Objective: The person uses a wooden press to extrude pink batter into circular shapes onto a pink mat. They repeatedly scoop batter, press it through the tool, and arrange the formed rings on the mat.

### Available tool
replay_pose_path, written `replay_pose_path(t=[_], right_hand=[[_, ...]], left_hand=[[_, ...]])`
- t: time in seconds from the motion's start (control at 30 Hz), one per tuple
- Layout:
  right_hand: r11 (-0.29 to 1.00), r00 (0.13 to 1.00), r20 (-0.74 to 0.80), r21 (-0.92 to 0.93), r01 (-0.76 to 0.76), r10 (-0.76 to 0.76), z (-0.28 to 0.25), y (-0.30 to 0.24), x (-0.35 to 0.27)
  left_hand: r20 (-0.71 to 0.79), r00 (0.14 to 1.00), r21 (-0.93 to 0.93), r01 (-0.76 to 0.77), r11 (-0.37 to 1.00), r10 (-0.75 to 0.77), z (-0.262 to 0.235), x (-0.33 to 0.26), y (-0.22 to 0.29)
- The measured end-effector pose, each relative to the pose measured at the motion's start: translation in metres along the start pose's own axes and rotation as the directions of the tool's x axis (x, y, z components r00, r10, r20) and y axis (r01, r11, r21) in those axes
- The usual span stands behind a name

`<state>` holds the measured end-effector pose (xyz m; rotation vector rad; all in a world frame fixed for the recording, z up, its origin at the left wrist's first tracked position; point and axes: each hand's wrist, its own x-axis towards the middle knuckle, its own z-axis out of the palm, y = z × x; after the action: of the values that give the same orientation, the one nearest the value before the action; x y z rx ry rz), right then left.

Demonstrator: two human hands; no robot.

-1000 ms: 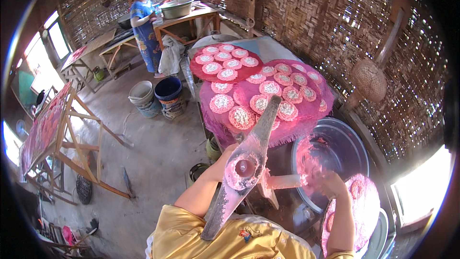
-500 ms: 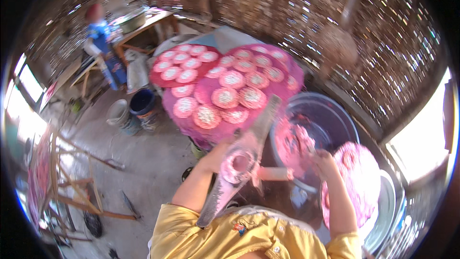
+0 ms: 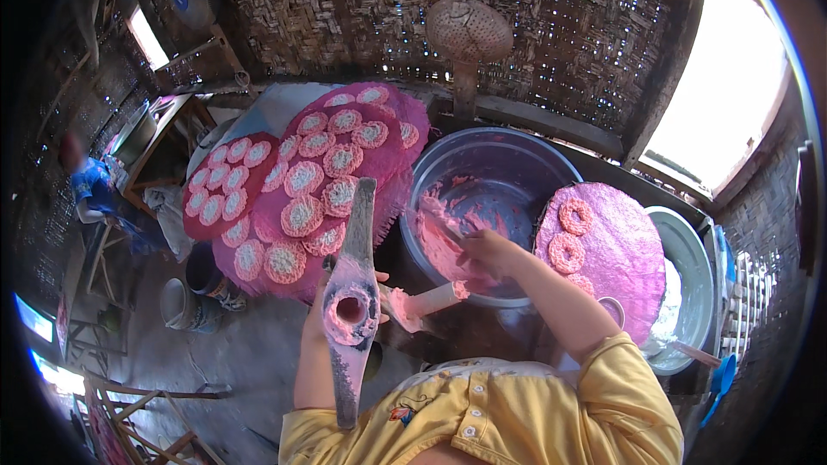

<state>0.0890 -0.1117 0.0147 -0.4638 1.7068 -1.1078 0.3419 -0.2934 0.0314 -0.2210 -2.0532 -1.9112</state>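
My left hand (image 3: 318,314) is wrapped round a long wooden press (image 3: 358,237), whose middle has a round hole smeared with pink dough. Beside it sticks out a dough-coated cylindrical piece (image 3: 435,298); whether it is joined to the press or gripped by my fingers is hidden. My right hand (image 3: 493,253) is closed over a large blue-grey basin (image 3: 491,139), on a flat-looking scoop (image 3: 446,226) that touches the pink dough (image 3: 438,251) along the left wall. To the right, a round pink mat (image 3: 612,228) carries several dough rings (image 3: 566,253).
At left lie pink and red mats (image 3: 269,271) with several lacy pink-and-white rounds (image 3: 302,215). Two buckets (image 3: 175,303) stand on the floor. At right is a pale tub (image 3: 705,280) with a blue-handled tool (image 3: 722,375). A person (image 3: 95,185) is at far left.
My view has swung right, so the basin sits nearer the middle. The press has turned more upright. My right hand has moved further in over the dough.
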Motion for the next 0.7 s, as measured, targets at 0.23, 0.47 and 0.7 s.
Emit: replay_pose_path(t=[0.23,0.47,0.7], right_hand=[[0.992,0.984,-0.138,0.074,-0.101,0.111,0.015,0.021,0.056],[0.321,0.939,0.021,-0.937,0.138,-0.344,0.008,0.069,0.098],[0.269,0.947,-0.026,-0.961,0.065,-0.321,0.000,0.039,0.050]], left_hand=[[0.192,0.932,0.038,-0.319,0.947,0.306,-0.020,0.011,-0.023],[-0.058,0.297,-0.552,0.786,0.279,-0.953,-0.031,0.024,-0.028],[0.335,-0.107,-0.764,0.550,-0.336,-0.936,-0.059,0.038,-0.027]])
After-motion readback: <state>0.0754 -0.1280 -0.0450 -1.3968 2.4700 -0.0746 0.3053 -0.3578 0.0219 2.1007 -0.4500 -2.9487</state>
